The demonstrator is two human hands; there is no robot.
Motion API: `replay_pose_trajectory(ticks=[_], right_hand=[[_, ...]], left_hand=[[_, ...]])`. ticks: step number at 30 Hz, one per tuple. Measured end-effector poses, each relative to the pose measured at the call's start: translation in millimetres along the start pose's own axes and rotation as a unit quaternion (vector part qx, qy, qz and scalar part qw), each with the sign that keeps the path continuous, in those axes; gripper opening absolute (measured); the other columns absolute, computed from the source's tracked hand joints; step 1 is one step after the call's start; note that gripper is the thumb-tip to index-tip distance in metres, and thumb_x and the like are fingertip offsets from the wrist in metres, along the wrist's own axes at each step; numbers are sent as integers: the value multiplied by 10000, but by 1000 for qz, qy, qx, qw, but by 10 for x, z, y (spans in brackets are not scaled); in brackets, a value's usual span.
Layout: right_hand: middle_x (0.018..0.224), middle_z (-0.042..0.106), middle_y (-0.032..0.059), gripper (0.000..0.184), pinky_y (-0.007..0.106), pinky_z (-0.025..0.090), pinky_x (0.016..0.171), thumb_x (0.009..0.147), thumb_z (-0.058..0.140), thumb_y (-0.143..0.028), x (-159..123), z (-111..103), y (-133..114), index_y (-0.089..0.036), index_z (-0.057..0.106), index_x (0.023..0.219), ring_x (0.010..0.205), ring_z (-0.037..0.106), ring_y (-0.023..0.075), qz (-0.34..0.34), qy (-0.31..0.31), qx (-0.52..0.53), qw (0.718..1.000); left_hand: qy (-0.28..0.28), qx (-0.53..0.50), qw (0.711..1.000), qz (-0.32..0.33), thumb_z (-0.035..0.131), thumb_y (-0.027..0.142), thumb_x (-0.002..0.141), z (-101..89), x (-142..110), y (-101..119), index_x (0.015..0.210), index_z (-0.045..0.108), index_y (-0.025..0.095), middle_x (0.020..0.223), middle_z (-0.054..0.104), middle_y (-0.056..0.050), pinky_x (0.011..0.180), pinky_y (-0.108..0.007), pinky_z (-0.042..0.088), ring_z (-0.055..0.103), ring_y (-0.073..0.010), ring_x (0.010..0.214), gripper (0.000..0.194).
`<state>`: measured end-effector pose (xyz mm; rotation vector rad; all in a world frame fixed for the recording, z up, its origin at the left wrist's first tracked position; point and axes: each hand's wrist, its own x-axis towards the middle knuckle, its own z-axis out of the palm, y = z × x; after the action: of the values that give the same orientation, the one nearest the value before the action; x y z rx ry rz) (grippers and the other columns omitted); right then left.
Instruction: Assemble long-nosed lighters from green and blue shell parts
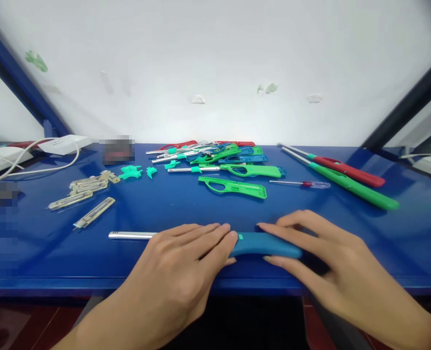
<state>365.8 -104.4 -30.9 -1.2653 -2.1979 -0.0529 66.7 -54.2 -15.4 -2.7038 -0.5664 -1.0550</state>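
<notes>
A long-necked gas lighter with a blue handle (264,244) and a silver metal tube lies across the bench near its front edge, tube pointing left. My left hand (189,257) is closed over the front of the handle, with its fingers on top and hiding the trigger area. At the rear end, my right hand (332,257) holds the handle between thumb and fingers, thumb on the near side and fingertips on the far side. A small turquoise piece shows in the handle beside my left fingertips.
Behind lie a green handle half (237,188), a screwdriver (303,184), a red lighter (350,171) and a green lighter (354,185). Clear fuel tanks (94,213) and turquoise triggers (130,171) are left of a pile of lighter parts (215,154). A white wall stands behind.
</notes>
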Motion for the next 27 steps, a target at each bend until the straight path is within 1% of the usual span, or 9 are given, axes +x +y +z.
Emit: replay_pose_trajectory(ticks=[6,9,11,14,18,20,23,25,27], right_hand=[[1336,795,-17,263,302,668,997,1157,692,-516,41,-57,-41,-431,729,1403,1158,827,186,36,-34,36,998],[1330,809,-29,283,292,662,991,1148,703,-533,55,-47,-43,-425,694,1409,1169,822,182,48,-32,39,998],[1299,828,-32,292,295,670,949,1140,712,-539,50,-34,-38,-423,683,1406,1139,833,193,53,-23,38,998],[1274,855,-25,307,304,687,886,1124,731,-557,26,-22,-30,-415,693,1394,1087,859,218,59,-10,48,997],[1256,877,-3,444,328,712,878,1078,760,-656,-2,-41,-32,-416,720,1449,1061,880,253,85,24,76,993],[1176,885,-10,469,308,713,822,1076,751,-675,6,-60,-42,-421,735,1470,977,882,237,104,45,99,989],[1043,885,-49,427,260,697,764,1071,774,-651,37,-78,-57,-441,764,1443,858,869,193,110,70,125,984],[997,885,-61,418,247,692,769,1059,793,-649,52,-81,-62,-455,777,1429,830,864,181,105,85,121,983],[987,889,-63,422,245,693,777,1055,796,-653,57,-80,-61,-469,781,1435,832,863,180,104,94,113,984]], left_hand=[[-56,1,997,-43,516,181,1235,-47,-51,44,1419,770,179,1422,862,-76,1067,-437,710,870,-267,1223,314],[-61,-20,995,-72,542,197,1230,-36,-85,54,1443,763,216,1444,839,-84,1133,-475,661,828,-273,1273,307],[-59,-37,993,-95,583,206,1219,-9,-108,53,1527,705,233,1453,820,-86,1157,-482,634,803,-266,1281,333],[-50,-50,990,-123,626,228,1205,32,-124,49,1597,628,229,1419,804,-90,1106,-438,637,789,-249,1229,392],[-17,-59,990,-123,654,205,1193,39,-109,51,1473,677,241,1361,798,-56,1054,-357,623,784,-207,1179,283],[-5,-61,991,-122,668,198,1190,26,-103,52,1446,686,245,1343,797,-42,1049,-329,610,780,-190,1169,261],[4,-66,991,-118,671,158,1183,7,-107,48,1412,707,249,1313,796,-28,1035,-292,596,776,-163,1132,249],[7,-71,991,-117,653,122,1183,4,-115,43,1394,720,250,1299,794,-22,1029,-270,591,777,-145,1110,256],[9,-65,991,-121,644,143,1195,13,-119,38,1388,725,249,1293,803,-19,1023,-265,595,788,-143,1105,235]])
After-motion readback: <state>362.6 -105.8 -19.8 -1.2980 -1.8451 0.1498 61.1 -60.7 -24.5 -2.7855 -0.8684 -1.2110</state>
